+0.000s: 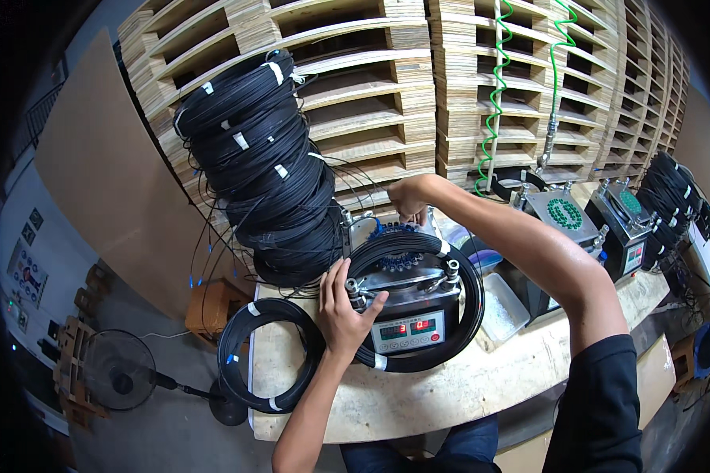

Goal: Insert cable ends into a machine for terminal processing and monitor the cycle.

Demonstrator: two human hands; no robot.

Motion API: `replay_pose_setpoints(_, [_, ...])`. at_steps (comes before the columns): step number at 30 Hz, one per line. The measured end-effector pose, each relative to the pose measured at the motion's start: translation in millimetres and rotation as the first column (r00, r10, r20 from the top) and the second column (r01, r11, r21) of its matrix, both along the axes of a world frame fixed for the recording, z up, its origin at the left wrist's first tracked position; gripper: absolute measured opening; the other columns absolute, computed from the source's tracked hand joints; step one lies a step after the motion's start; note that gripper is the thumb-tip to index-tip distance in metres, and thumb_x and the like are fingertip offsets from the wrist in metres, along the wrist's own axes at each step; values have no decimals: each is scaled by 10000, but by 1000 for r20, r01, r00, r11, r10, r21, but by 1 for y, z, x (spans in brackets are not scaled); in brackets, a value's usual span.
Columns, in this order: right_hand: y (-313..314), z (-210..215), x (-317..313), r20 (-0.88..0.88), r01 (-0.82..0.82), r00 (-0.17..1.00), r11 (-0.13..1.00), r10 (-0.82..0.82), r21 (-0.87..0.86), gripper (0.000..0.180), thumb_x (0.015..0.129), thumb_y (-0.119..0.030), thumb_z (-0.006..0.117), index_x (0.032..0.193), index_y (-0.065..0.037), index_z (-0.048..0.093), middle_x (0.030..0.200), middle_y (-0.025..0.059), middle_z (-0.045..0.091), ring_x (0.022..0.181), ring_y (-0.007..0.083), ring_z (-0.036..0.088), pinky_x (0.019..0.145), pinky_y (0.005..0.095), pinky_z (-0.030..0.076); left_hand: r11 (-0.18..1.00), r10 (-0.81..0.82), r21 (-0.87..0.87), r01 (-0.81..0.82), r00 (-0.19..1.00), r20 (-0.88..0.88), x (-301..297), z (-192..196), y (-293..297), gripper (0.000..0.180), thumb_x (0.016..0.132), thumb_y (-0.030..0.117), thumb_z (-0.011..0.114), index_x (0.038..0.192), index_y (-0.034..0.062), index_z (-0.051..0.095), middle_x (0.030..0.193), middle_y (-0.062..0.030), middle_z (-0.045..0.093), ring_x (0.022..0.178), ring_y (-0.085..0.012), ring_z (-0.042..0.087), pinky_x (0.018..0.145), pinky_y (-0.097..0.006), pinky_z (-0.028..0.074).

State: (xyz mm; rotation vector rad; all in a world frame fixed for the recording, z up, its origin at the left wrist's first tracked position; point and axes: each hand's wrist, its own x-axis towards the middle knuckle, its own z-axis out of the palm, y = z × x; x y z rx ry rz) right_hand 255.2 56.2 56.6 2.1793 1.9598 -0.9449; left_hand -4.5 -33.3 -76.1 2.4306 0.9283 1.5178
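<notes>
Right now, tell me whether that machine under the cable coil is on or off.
On: the machine's front display shows lit red digits.

You've got a black cable coil w/ white tape ties point(467, 303) lying flat around the grey metal machine w/ red digit display point(406, 303) on the bench; blue-tipped cable ends point(394, 230) fan over the machine's back edge.

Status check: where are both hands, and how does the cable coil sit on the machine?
Left hand gripping the black cable coil at the machine front-left. Right hand pinching blue connector ends at the back. Coil stack crowds the left.
</notes>
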Motion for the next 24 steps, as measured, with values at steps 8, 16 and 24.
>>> replay_pose_setpoints(8, [-22,-37,37,139,-206,977,878,161,432,249,854,-196,779,952,22,707,917,186,751,862,344,733,757,440,569,994,-87,69,88,996,-17,20,67,29,340,948,235,683,1206,17,649,1242,-225,626,1177,-394,598,1029,-469,454])
replay_pose_setpoints(16, [-42,-41,17,80,-103,994,842,72,530,210,856,-151,771,956,24,710,923,214,743,919,375,720,800,457,559,946,-264,-323,-23,521,-812,87,126,112,313,894,249,772,1045,-21,727,1053,-277,708,996,-418,704,813,-478,563])
replay_pose_setpoints(24, [-48,-44,24,50,-63,998,811,42,581,213,855,-154,775,997,-5,722,952,206,745,964,383,712,824,464,554,950,-309,-311,43,301,-902,111,125,130,196,869,154,790,948,-15,730,934,-223,737,864,-354,727,747,-451,559])
